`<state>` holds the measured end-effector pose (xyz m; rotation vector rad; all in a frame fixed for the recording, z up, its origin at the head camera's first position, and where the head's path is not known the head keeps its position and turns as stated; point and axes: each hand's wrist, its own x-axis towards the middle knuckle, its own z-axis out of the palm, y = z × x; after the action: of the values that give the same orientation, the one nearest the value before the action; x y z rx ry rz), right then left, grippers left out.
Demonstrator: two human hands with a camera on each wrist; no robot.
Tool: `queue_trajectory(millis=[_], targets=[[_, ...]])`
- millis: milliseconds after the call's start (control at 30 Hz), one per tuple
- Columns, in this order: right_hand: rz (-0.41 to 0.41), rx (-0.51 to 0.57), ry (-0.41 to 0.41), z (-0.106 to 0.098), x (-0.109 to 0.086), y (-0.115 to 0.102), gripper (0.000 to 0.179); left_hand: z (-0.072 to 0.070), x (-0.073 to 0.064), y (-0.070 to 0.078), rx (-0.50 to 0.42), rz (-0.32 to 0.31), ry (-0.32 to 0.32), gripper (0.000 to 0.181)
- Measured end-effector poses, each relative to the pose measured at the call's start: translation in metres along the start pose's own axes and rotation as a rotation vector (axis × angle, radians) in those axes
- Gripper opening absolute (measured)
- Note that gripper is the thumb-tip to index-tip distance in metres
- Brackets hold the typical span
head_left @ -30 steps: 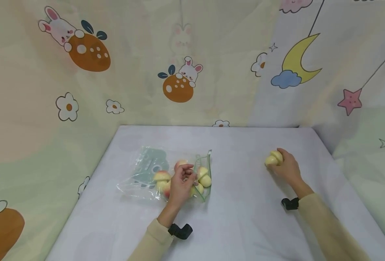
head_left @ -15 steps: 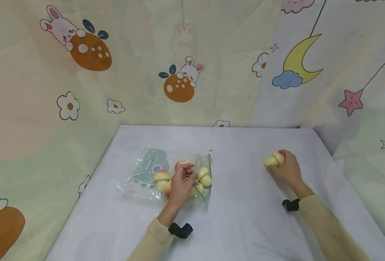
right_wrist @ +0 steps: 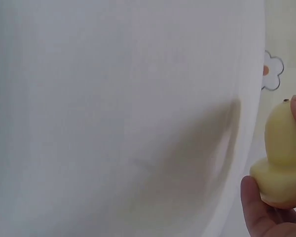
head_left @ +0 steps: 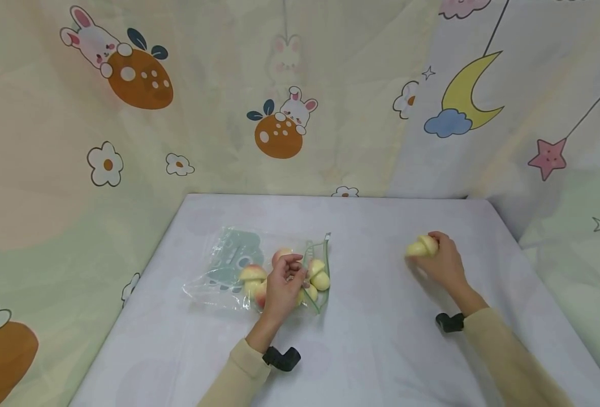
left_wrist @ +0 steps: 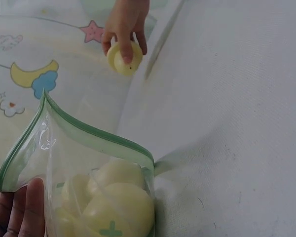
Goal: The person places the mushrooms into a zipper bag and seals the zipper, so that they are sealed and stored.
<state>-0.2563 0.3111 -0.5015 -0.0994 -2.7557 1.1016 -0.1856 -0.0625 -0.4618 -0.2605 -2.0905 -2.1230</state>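
Note:
My right hand (head_left: 447, 265) grips a pale yellow toy mushroom (head_left: 419, 247) between thumb and fingers, at the right of the table. In the right wrist view, the mushroom (right_wrist: 283, 136) shows a rounded stem and a wider cap with a reddish underside. My left hand (head_left: 281, 288) pinches the edge of a clear zip bag (head_left: 203, 291) with a green seal. The bag's mouth stands open toward the right, as the left wrist view shows at the green seal (left_wrist: 101, 133). Several toy mushrooms (head_left: 253, 273) with pinkish caps lie inside the bag, partly behind my left hand.
A white cloth covers the table (head_left: 361, 339). A printed curtain (head_left: 203, 85) with rabbits, flowers and a moon hangs behind it and down both sides. Each wrist wears a black camera mount, one on the left wrist (head_left: 281, 359) and one on the right wrist (head_left: 449, 322).
My right hand has shifted slightly left with the mushroom, which has turned a little in its fingers. My left hand and the bag have stayed in place.

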Motion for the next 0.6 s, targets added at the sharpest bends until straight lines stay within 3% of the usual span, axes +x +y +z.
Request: queue_trajectory(millis=[200, 433, 600], targets=[[-0.076, 0.03, -0.042, 0.017, -0.009, -0.02, 0.079, 0.0, -0.001, 0.001, 0.013, 0.008, 0.006, 0.027], [-0.178, 0.055, -0.145, 0.052, -0.03, -0.047, 0.076, 0.0, -0.001, 0.002, 0.006, 0.024, 0.018, 0.027], [-0.278, 0.076, -0.17, 0.076, -0.045, -0.065, 0.077, 0.0, -0.001, 0.001, -0.002, 0.027, 0.028, 0.027]])
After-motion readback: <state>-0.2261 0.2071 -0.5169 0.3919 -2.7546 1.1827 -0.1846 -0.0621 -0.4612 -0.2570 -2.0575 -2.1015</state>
